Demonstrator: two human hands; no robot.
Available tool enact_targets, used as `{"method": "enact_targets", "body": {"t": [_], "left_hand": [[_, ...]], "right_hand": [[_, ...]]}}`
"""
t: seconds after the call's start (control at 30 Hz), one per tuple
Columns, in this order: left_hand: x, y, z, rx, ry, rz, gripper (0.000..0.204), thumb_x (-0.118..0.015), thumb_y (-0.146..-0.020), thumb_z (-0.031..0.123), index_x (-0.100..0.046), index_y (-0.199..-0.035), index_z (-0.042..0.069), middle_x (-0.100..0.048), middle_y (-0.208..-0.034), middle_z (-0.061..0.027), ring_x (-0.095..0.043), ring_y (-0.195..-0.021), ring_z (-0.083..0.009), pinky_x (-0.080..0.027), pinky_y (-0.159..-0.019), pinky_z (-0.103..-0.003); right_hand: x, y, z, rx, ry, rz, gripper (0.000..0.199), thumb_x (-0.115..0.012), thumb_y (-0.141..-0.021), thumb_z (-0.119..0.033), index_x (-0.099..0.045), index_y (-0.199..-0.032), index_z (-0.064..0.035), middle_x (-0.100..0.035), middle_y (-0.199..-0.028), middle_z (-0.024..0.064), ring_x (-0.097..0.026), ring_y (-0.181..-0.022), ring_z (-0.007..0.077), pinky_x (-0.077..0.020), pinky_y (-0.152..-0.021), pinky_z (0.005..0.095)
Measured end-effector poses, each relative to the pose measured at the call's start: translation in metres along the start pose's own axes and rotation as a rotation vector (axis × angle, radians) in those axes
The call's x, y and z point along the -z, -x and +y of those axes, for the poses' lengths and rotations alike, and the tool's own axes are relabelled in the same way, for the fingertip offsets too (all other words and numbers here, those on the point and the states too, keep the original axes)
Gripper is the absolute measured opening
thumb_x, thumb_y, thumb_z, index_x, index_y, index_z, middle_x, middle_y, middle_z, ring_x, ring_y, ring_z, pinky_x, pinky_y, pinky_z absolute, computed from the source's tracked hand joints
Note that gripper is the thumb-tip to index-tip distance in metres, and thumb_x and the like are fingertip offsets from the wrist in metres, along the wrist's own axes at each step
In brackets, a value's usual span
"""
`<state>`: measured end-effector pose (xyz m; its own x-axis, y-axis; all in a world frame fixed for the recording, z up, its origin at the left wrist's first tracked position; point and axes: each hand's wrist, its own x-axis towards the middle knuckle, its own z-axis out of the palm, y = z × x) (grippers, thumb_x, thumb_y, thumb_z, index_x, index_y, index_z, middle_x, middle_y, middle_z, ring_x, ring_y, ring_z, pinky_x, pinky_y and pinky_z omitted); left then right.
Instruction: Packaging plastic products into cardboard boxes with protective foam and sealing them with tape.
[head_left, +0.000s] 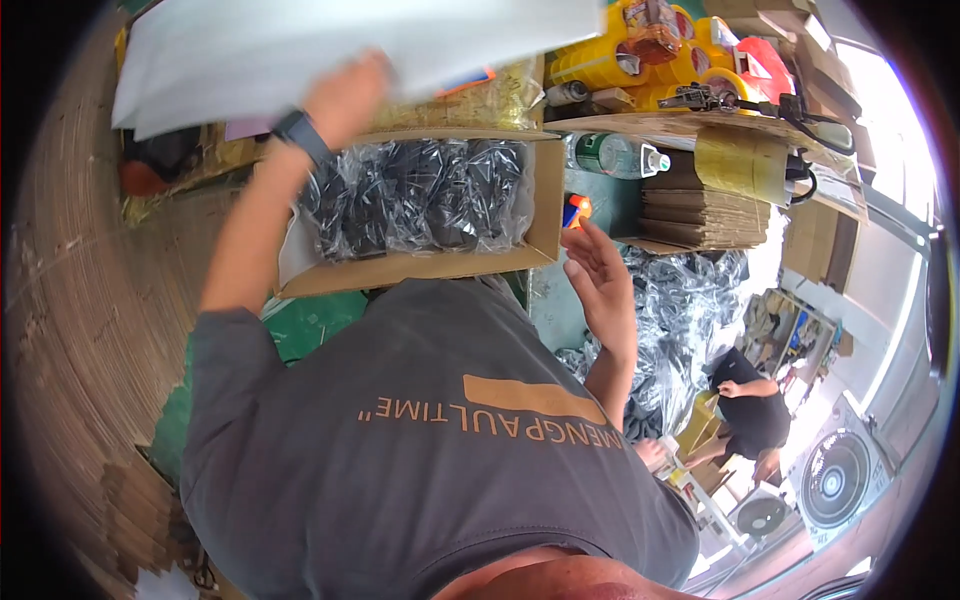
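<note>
My left hand (350,98), a dark watch on its wrist, is closed at the near edge of a large white sheet (260,60) at the upper left; motion blurs the fingers. Below the sheet an open cardboard box (547,205) stands against my body. Dark items in clear plastic bags (420,200) fill it side by side. Right of the box, my right hand (602,285) is half raised with thumb and fingers apart, holding nothing. Just beyond its fingertips lies a small orange and blue object (577,211), whose kind I cannot make out.
Yellow tape rolls (600,65) sit on a shelf at the upper right. Below it are a clear bottle (610,155) and stacked flat cardboard (700,215). More bagged dark goods (670,320) lie at the right. Farther off are another person (755,405) and a fan (832,480).
</note>
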<state>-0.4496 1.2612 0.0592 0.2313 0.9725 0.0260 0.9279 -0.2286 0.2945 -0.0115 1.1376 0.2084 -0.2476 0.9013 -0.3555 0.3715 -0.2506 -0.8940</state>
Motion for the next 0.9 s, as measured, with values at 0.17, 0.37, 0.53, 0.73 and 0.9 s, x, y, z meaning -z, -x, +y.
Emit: {"method": "enact_targets", "body": {"t": [0.17,0.37,0.53,0.73,0.9], "left_hand": [[-0.103,0.105,0.176,-0.003,0.263,-0.461,0.023,-0.058,-0.093,0.008,-0.071,-0.106,-0.006,-0.065,-0.118,-0.0293,-0.073,-0.091,-0.0472,-0.059,-0.081,-0.057],[-0.178,0.128,0.218,0.206,0.502,-0.41,0.037,-0.067,-0.096,0.025,-0.072,-0.129,0.007,-0.068,-0.139,-0.0217,-0.069,-0.119,-0.0429,-0.056,-0.1,-0.054],[-0.124,0.147,0.163,0.468,0.136,0.134,0.054,-0.079,-0.091,0.031,-0.063,-0.136,0.006,-0.066,-0.135,-0.0201,-0.062,-0.123,-0.0396,-0.053,-0.104,-0.051],[-0.16,0.188,0.062,0.626,-0.242,0.107,0.086,-0.072,-0.096,0.051,-0.042,-0.164,0.007,-0.03,-0.173,-0.0242,-0.021,-0.163,-0.0398,-0.018,-0.131,-0.06],[-0.217,0.21,0.014,0.638,-0.143,0.058,0.095,-0.068,-0.096,0.059,-0.036,-0.168,0.006,-0.023,-0.176,-0.0267,-0.017,-0.165,-0.0419,-0.014,-0.134,-0.057]], "right_hand": [[-0.015,-0.008,-0.086,0.432,0.097,-0.595,0.074,-0.08,-0.092,-0.008,-0.049,-0.159,-0.0021,-0.066,-0.145,0.0183,-0.066,-0.133,0.0336,-0.049,-0.115,0.044],[-0.096,-0.083,0.026,0.632,0.756,-0.466,0.069,-0.074,-0.095,-0.019,-0.049,-0.158,-0.0044,-0.054,-0.153,0.0277,-0.049,-0.145,0.0473,-0.0395,-0.121,0.0544],[-0.108,-0.146,0.125,0.5,1.222,-0.208,0.085,-0.074,-0.094,-0.046,-0.042,-0.164,-0.0099,-0.037,-0.166,0.0304,-0.031,-0.156,0.0498,-0.0236,-0.127,0.0671],[-0.11,-0.181,0.216,0.507,1.215,-0.135,0.093,-0.066,-0.095,-0.066,-0.037,-0.169,-0.017,-0.023,-0.175,0.0276,-0.018,-0.163,0.0453,-0.0144,-0.131,0.0639],[-0.099,-0.193,0.272,0.429,1.198,-0.049,0.092,-0.066,-0.097,-0.063,-0.037,-0.168,-0.0131,-0.025,-0.174,0.0266,-0.019,-0.163,0.0444,-0.0148,-0.132,0.0619]]}}
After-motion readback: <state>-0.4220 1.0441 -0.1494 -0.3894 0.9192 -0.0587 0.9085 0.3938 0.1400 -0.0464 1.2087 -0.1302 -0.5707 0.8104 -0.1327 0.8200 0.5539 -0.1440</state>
